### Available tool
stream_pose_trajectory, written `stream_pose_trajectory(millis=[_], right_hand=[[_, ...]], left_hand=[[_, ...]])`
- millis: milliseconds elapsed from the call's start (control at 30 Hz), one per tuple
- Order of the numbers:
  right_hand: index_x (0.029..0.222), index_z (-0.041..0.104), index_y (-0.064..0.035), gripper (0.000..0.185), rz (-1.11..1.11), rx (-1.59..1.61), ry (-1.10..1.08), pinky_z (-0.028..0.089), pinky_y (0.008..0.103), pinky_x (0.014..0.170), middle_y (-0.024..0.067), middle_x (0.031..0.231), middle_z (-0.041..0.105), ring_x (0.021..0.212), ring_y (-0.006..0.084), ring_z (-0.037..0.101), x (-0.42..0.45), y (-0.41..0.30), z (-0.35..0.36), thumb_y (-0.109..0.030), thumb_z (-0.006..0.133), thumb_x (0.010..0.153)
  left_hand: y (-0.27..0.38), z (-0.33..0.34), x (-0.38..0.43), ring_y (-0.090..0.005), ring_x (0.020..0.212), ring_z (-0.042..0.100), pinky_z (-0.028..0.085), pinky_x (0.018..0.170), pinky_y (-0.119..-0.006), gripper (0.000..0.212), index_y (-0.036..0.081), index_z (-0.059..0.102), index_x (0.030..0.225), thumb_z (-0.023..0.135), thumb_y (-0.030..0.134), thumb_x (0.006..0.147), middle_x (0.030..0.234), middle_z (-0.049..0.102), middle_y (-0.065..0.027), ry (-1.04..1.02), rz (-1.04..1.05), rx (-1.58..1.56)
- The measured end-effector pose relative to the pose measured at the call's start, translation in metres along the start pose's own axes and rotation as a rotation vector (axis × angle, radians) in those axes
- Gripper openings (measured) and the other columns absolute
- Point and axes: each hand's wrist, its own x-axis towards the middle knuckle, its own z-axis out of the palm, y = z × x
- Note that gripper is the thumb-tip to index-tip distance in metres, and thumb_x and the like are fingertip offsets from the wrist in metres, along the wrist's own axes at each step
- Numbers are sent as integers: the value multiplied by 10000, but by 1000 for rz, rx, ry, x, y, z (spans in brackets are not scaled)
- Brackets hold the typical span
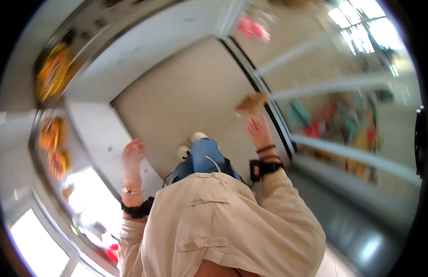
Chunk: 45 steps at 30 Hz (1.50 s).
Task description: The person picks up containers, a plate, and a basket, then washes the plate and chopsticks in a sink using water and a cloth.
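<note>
My left hand [133, 154] is raised in front of the white cabinet fronts [110, 133], blurred, with its fingers loosely curled and no object visible in it. A bracelet and a black strap circle that wrist. My right hand [258, 131] reaches forward with its fingers spread, holding nothing visible. Just beyond its fingertips is a brown box-like object [251, 104], blurred, beside the dark-edged frame of the glass door; what it rests on I cannot tell. A black strap with a small device and brown bands are on my right wrist.
On the left counter lie a yellow packet [54, 74] and more orange-yellow packaged items [53, 133]. Glass door panels with a pale frame [278, 116] stand at the right, with blurred coloured things beyond. A dark glossy surface [352, 221] is at the lower right.
</note>
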Motion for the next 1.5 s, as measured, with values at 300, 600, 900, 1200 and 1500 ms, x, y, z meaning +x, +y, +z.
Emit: stream_pose_trajectory(millis=[300, 600, 900, 1200, 1500], right_hand=[[1162, 465, -107, 336, 181, -890, -507, 404, 273, 775, 74, 1025, 564, 877, 154, 537, 5, 24, 126, -284, 453, 877], [1123, 478, -36, 300, 94, -1358, -1079, 434, 223, 700, 77, 923, 570, 787, 124, 548, -39, 77, 205, -224, 444, 892], [1155, 460, -53, 344, 249, -1457, -1452, 448, 234, 727, 95, 967, 586, 805, 131, 572, -169, 199, 215, -274, 446, 892], [1306, 278, -62, 576, 676, -1415, -1630, 292, 364, 971, 99, 1292, 373, 1173, 222, 368, -347, 398, 160, -417, 418, 874], [1254, 340, -17, 440, 960, -1429, -1744, 401, 321, 888, 94, 1223, 436, 1084, 199, 446, -368, 410, 142, -240, 438, 888]], left_hand=[[-35, -7, -75, -146, 804, 559, 456, 728, -259, 225, -20, 518, 1048, 416, 97, 885, 898, 578, -64, 362, 118, -98], [-79, 2, -232, -133, 714, 570, 466, 671, -254, 228, 8, 558, 1013, 489, 151, 850, 812, 603, -70, 804, 22, -253], [-193, -63, -392, -161, 884, 564, 439, 740, -264, 401, 114, 416, 1204, 450, 338, 873, 985, 562, -66, 1331, -174, -928], [-251, -157, -374, -318, 1280, 139, 173, 960, -556, 751, 253, 87, 1364, 323, 663, 780, 1419, 109, -59, 1035, 49, -1237], [-256, -165, -364, -242, 1193, 343, 374, 851, -502, 710, 293, 121, 1343, 360, 650, 777, 1348, 263, -18, 857, -4, -1089]])
